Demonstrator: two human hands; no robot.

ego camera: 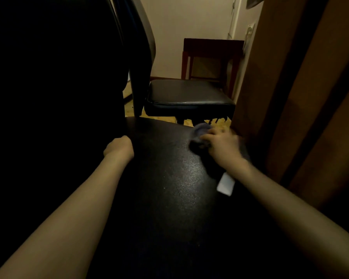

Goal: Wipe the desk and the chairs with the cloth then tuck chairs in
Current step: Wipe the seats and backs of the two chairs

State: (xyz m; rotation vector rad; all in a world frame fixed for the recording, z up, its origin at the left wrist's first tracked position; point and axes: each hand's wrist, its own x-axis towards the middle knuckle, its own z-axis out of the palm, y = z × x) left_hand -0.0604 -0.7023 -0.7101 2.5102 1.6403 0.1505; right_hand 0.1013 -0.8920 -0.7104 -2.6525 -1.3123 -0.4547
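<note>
**Head view: near chair (pixel 169 188) seen from above.** I am watching the right hand (pixel 222 143) pressing a bunched blue cloth (pixel 199 135) onto the far-right corner of the seat. Its fingers are curling over the wad and gripping it. Both are blurring, so I cannot tell single fingers apart. A white tag (pixel 226 184) on the cloth is trailing toward the right edge, under the wrist.

The left hand (pixel 119 148) is resting at the far-left edge of the seat, where the dark backrest is rising. Its fingers are curling closed, seemingly around the chair's frame, though shadow is hiding what they grip.

Key relation: the cloth is lying ahead and just left of the right fingers, its long axis running from the far-right corner back toward the tag. Most of the seat is lying to its left and nearer me. The right hand being the nearer, I am judging that the coming stroke calls for a pull leftward and toward the near edge.

A second chair (pixel 189 95) is standing beyond the far edge. A wooden panel (pixel 290 97), probably the desk, is bordering the right edge.
</note>
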